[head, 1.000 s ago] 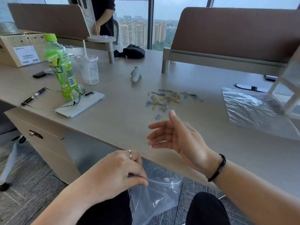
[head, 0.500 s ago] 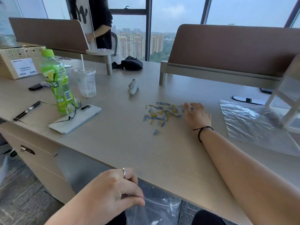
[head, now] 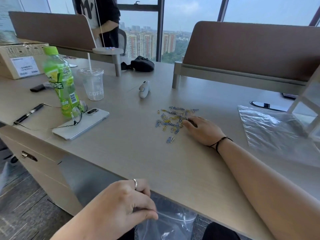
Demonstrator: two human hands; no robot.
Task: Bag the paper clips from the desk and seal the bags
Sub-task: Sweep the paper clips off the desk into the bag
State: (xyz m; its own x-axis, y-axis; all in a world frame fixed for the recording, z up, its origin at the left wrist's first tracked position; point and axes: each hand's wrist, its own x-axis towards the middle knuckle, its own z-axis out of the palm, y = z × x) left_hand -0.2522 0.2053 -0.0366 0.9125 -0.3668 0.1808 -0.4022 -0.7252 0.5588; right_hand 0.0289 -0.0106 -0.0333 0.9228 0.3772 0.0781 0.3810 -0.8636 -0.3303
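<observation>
A scatter of blue and yellow paper clips lies on the wooden desk. My right hand rests palm down at the pile's right edge, its fingertips curled onto the nearest clips. Whether any clip is held is hidden under the fingers. Below the desk's front edge my left hand pinches the rim of a clear plastic bag, whose mouth hangs open over my lap. A stack of spare clear bags lies flat at the right.
At the left stand a green bottle, a plastic cup, a white phone with glasses on it, and a pen. A small white figure lies behind the clips. A person stands beyond the far divider.
My right hand rose from near the desk edge, reached out to the clips and now draws in at the pile's right side. My left hand kept hold of the bag.
</observation>
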